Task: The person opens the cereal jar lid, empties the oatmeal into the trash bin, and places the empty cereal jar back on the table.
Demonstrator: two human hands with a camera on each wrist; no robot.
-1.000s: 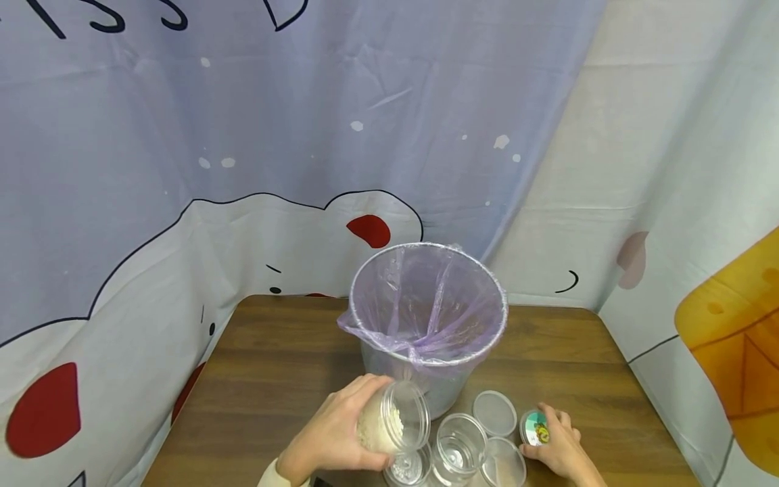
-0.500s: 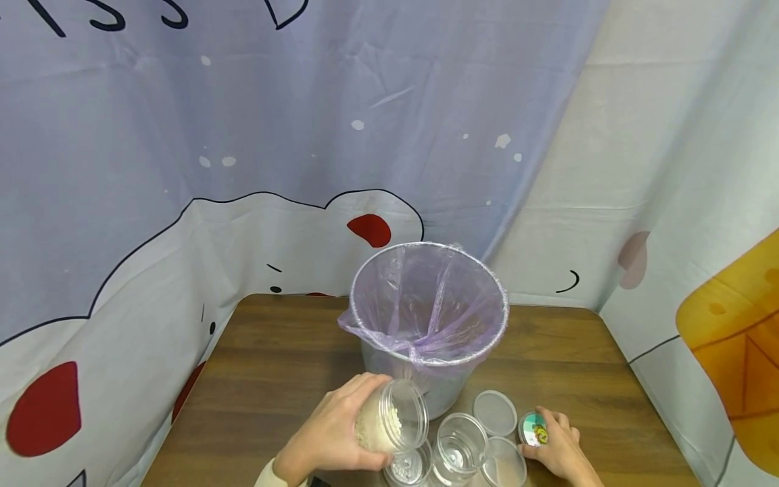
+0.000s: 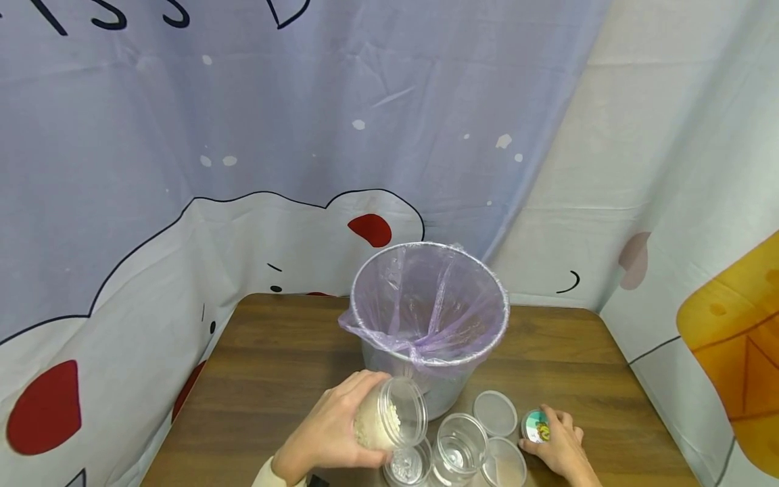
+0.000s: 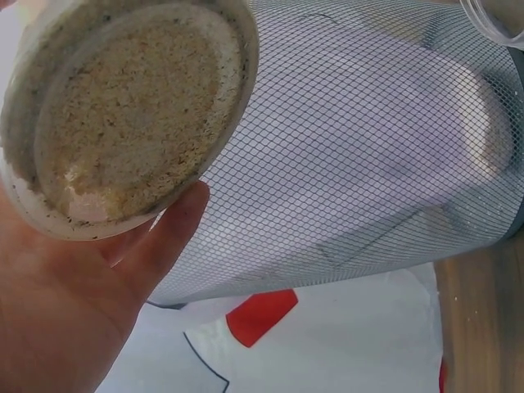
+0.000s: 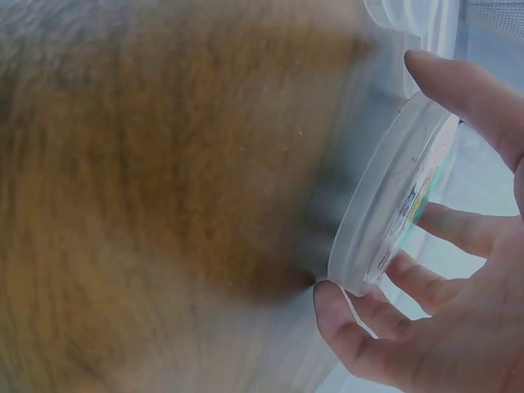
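Observation:
My left hand (image 3: 335, 426) grips a clear plastic jar (image 3: 380, 414) partly filled with pale grains, its open mouth tilted to the right. In the left wrist view, the bottom of this jar faces the camera and tan grains show through it. Below the jar's mouth, a clear container (image 3: 408, 465) stands on the table, partly hidden. Beside it is an open clear jar (image 3: 453, 429). My right hand (image 3: 561, 446) pinches the edge of a round lid (image 3: 535, 427) with a green picture label, low over the table. In the right wrist view, thumb and fingertips lie at opposite edges of this lid (image 5: 389, 201).
A mesh wastebasket (image 3: 395, 365) lined with a purple bag (image 3: 438, 297) stands behind the jars. Two translucent round lids, a far lid (image 3: 495, 412) and a near lid (image 3: 508, 463), lie between the open jar and my right hand. The wooden table (image 3: 268, 358) meets a printed curtain (image 3: 243, 122).
My left hand and the tilted jar have shifted very slightly up and left. The right hand stays at the labelled lid, almost unmoved.

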